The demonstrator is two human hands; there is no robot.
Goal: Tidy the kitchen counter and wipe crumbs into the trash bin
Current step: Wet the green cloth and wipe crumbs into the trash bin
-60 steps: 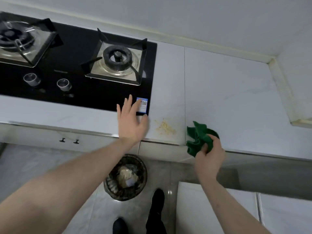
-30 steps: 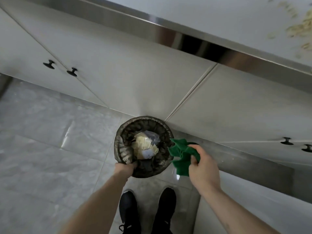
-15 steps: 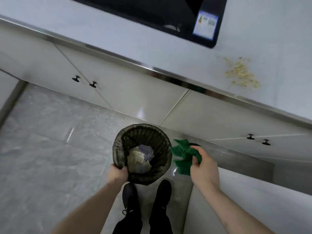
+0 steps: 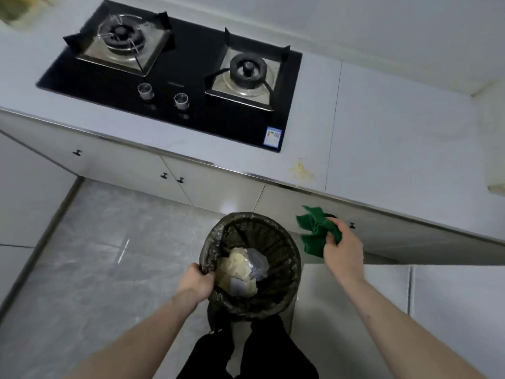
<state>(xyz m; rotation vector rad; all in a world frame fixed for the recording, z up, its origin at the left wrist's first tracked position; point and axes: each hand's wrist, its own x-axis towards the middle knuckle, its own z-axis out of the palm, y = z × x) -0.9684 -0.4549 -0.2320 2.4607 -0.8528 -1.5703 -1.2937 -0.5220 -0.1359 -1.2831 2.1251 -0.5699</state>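
Note:
A dark woven trash bin (image 4: 284,258) lined with a black bag hangs lifted off the floor, with crumpled paper and plastic inside. My left hand (image 4: 195,283) grips its near-left rim. My right hand (image 4: 341,250) holds a crumpled green cloth (image 4: 314,233) just right of the bin, below the counter edge. A small patch of yellowish crumbs (image 4: 300,170) lies on the white counter (image 4: 396,149) near its front edge, right of the stove.
A black two-burner gas stove (image 4: 175,77) is set into the counter on the left. White cabinet doors with small black knobs (image 4: 172,177) run under the counter. Grey tiled floor (image 4: 95,255) lies to the left; my legs are below the bin.
My left hand left the counter, reached down and took the bin's rim, then raised the bin. The view lifted from the floor back to the counter. The cloth stays in my right hand.

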